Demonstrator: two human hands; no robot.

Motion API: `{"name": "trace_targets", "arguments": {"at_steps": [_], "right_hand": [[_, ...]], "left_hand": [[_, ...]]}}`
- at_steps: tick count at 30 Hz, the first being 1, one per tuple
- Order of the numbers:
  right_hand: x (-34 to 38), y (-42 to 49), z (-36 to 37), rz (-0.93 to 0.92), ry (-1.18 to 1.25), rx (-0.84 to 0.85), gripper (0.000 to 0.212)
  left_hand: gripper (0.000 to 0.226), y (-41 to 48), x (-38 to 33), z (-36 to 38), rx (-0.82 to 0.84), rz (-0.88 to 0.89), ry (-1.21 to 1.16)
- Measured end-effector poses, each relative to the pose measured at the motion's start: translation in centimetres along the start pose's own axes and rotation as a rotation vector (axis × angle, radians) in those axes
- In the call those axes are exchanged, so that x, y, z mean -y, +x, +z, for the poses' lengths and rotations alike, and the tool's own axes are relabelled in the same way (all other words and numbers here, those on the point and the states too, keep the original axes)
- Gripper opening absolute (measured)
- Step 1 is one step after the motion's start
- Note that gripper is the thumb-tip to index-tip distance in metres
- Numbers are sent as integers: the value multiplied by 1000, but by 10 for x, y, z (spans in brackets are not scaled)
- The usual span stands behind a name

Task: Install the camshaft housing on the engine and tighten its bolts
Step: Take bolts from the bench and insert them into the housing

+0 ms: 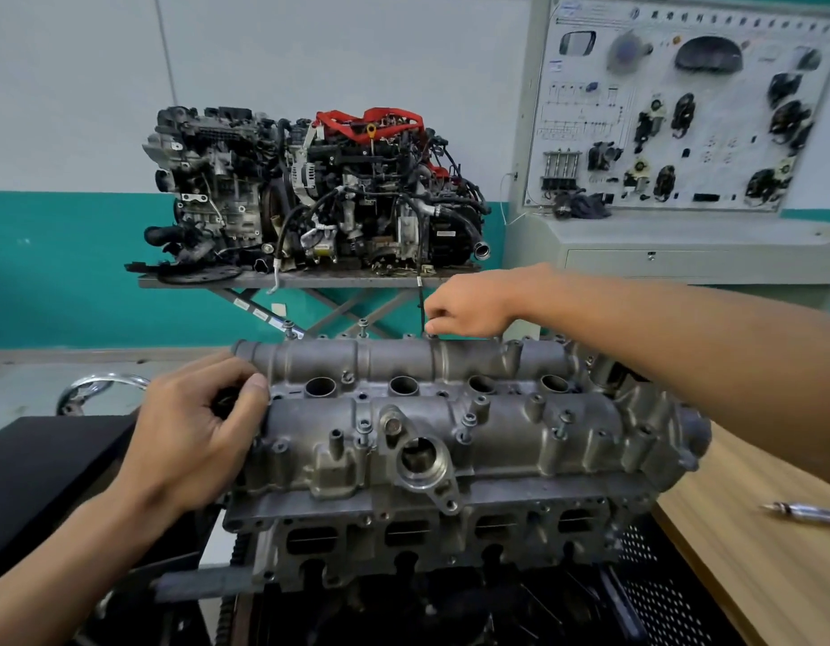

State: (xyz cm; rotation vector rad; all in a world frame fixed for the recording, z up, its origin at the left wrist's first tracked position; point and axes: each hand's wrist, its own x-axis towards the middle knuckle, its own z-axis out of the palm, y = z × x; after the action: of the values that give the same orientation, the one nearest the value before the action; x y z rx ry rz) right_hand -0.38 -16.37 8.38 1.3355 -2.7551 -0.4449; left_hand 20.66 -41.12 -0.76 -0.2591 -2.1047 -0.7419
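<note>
Pinching 12 o'clock bolt (431,335) with right hand (469,311); left hand (203,426) curled at camshaft housing's (497,431) 9 o'clock end, grip unclear. Could cross-thread if tilted.

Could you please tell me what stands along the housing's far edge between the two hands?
Head view: two raised bolts stand on the camshaft housing between left hand and right hand.

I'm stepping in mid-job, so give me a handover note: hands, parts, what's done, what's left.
Left hand: curled at the left end of the camshaft housing; what it holds is hidden.
Right hand: pinches a bolt on the far edge.
Done: housing sits on the engine; two other bolts stand proud.
Left: seat and tighten bolts; a metal tool lies on the wooden bench.
</note>
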Motion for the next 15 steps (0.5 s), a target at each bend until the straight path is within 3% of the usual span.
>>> {"name": "trace_targets", "arguments": {"at_steps": [8,12,15], "right_hand": [[0,10,0,141,8,-131,64],[1,13,-5,33,-42,-30,38],[6,13,-2,88,-88,-109,62]], "left_hand": [[28,-1,-1,2,-35,-59,-31],[28,-1,-3,1,-16,-58,-3],[28,-1,-3,-1,17,-71,19]]}}
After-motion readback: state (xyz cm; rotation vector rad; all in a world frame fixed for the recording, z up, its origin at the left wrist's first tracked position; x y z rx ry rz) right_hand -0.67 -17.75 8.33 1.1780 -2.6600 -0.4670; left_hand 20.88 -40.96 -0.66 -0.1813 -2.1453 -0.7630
